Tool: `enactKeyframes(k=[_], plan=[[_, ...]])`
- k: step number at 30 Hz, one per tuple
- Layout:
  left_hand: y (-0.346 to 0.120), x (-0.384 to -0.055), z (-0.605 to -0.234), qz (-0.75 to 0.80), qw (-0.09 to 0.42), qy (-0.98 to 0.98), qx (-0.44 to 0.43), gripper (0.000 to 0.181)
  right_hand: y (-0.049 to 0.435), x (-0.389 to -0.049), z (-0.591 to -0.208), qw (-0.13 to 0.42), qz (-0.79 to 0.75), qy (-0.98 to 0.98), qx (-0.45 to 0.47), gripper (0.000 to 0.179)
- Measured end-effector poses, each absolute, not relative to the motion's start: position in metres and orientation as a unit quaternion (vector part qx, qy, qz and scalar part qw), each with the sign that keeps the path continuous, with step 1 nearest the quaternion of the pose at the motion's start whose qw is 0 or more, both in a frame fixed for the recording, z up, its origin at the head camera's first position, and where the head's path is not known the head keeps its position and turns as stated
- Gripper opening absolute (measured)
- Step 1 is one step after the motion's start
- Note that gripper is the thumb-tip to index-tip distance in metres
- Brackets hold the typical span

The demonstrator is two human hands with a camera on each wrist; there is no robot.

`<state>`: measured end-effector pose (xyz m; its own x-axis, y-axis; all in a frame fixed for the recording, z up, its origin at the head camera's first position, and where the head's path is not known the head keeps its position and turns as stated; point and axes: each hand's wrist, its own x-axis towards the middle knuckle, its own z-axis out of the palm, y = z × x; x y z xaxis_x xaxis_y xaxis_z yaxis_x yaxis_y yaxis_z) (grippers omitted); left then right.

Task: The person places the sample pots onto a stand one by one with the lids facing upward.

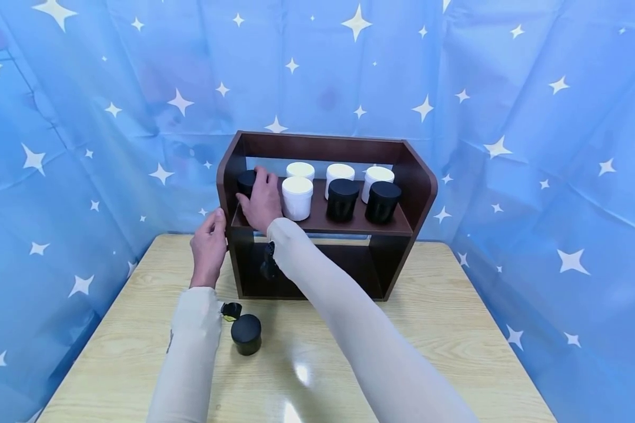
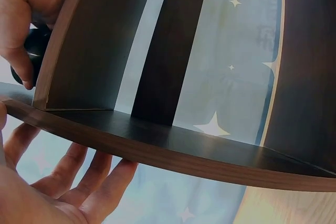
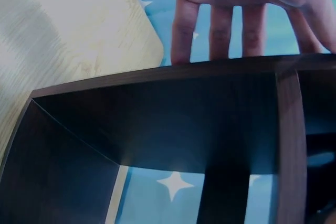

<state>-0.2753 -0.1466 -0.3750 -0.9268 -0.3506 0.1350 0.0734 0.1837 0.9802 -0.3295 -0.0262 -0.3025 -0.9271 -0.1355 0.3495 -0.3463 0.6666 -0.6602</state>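
Observation:
On the left of the upper shelf, my right hand (image 1: pixel 264 202) grips a black lidded jar (image 1: pixel 246 180), fingers over its far right side and thumb at its near left. The left wrist view shows that jar (image 2: pixel 35 56) between thumb and fingers, partly hidden by the right hand (image 2: pixel 26 14). My left hand (image 1: pixel 209 247) rests against the outer left side of the dark brown wooden shelf unit (image 1: pixel 317 230). Its straight fingers (image 3: pixel 220 32) press on the side panel (image 3: pixel 157 80) in the right wrist view.
White jars (image 1: pixel 297 200) and black jars (image 1: pixel 383 202) stand in two rows on the upper shelf, right of my right hand. Another black jar (image 1: pixel 246 335) stands on the wooden table (image 1: pixel 428 346), beside my left sleeve. Behind hangs a blue star-patterned curtain (image 1: pixel 317 76).

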Motion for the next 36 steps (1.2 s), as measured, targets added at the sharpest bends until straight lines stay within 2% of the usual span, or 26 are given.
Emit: enactKeyframes(k=[7,30,36], plan=[[-0.147,-0.276,-0.376,-0.647,0.162,-0.740,0.090,0.060,-0.030,-0.341,-0.296,0.094,0.384,-0.911,0.115,0.074],[-0.149,-0.274,-0.381,-0.644,0.163,-0.744,0.073,0.052,-0.038,-0.362,-0.301,0.096,0.390,-0.912,0.087,0.072],[-0.153,-0.271,-0.381,-0.629,0.162,-0.756,0.075,0.052,-0.042,-0.361,-0.303,0.106,0.380,-0.915,0.084,0.081]])
